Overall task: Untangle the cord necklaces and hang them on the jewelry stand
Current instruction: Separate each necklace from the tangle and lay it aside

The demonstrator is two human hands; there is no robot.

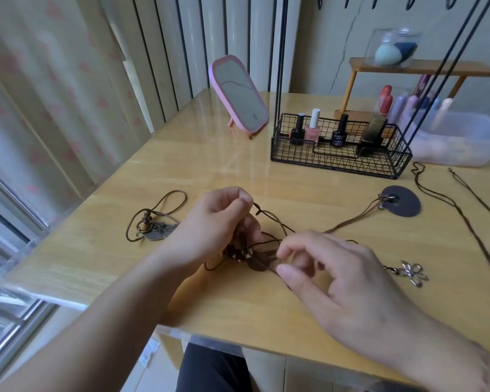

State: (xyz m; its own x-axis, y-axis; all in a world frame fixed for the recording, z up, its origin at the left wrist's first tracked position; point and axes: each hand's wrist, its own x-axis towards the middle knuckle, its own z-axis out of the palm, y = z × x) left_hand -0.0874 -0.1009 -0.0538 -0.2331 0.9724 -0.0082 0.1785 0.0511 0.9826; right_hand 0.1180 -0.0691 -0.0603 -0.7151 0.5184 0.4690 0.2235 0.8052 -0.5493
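Observation:
A tangle of brown cord necklaces with beads and a brown pendant lies mid-table. My left hand pinches a cord strand above the tangle. My right hand pinches another strand at the tangle's right side. One cord runs right to a dark round disc pendant. A silver flower pendant lies beside my right hand. A separate cord necklace with a metal pendant lies to the left. The black jewelry stand has a wire basket base and tall rods; its hooks are at the top edge.
The stand's basket holds nail polish bottles. A pink mirror stands at the back. A clear plastic box and wooden shelf sit far right. More thin cords trail across the table's right side. A window is left.

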